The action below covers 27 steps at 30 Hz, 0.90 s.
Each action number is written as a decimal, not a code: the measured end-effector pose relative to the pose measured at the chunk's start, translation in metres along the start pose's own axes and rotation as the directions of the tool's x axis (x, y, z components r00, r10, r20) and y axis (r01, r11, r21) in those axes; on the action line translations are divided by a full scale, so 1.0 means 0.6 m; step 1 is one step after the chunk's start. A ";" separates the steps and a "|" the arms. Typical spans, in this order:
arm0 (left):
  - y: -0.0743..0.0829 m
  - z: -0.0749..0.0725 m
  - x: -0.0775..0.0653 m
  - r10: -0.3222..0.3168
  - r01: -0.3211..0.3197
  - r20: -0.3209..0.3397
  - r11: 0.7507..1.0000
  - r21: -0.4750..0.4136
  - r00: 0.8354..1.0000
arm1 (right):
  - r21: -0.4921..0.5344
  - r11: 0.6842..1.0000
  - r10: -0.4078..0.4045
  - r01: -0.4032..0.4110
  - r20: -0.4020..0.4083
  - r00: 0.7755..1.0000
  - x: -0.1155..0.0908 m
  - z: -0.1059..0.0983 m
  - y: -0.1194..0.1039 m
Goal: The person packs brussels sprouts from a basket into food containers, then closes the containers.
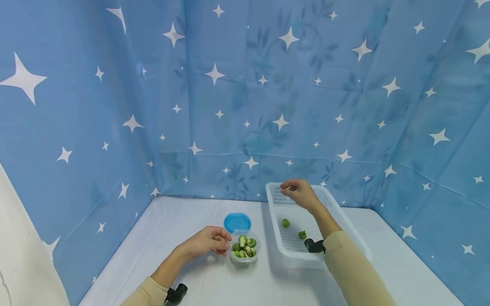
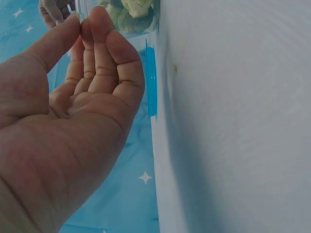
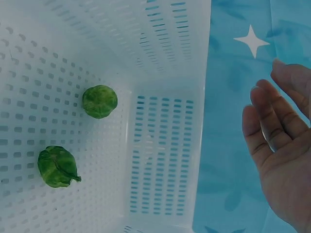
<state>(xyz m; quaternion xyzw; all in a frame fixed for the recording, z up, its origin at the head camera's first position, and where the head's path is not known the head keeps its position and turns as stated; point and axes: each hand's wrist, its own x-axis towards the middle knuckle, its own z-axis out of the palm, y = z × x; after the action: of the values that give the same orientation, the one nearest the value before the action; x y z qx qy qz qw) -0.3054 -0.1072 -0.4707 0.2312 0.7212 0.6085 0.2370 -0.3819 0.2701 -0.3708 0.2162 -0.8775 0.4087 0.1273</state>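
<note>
My left hand (image 1: 206, 244) is at the left side of a small clear plastic container (image 1: 245, 260). Its thumb is at the rim and its curled fingers lie against the outer wall, lightly gripping the edge. Several Brussels sprouts (image 1: 245, 247) fill the container, some with pale cut sides. Above the far end of a white perforated basket (image 1: 276, 229), my right hand (image 1: 300, 193) hovers with loosely bent fingers and nothing in them. Two green Brussels sprouts lie apart on the basket floor, one farther back (image 3: 99, 102) and one nearer (image 3: 58, 166).
A blue lid (image 1: 237, 222) lies on the white tablecloth (image 1: 206, 280) just behind the container. The basket stands to the container's right, a gap between them. A blue curtain (image 1: 237, 97) with white stars encloses the table's back and sides.
</note>
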 end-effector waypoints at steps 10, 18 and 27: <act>0.000 0.000 0.001 -0.001 0.001 0.003 1.000 0.001 1.000 | -0.085 0.992 0.103 -0.097 0.069 0.992 -0.007 0.010 0.020; 0.002 -0.001 0.000 0.000 0.000 0.000 1.000 0.003 1.000 | -0.190 0.968 0.197 -0.161 0.187 0.962 -0.017 0.017 0.036; 0.003 0.000 -0.002 0.000 0.000 0.004 1.000 -0.002 1.000 | -0.196 0.961 0.253 -0.194 0.348 0.902 -0.029 0.023 0.047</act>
<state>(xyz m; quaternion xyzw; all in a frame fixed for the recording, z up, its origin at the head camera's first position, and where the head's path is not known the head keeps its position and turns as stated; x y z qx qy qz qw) -0.3044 -0.1073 -0.4689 0.2324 0.7199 0.6089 0.2387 -0.3809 0.2805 -0.4054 0.1761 -0.9341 0.3021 -0.0717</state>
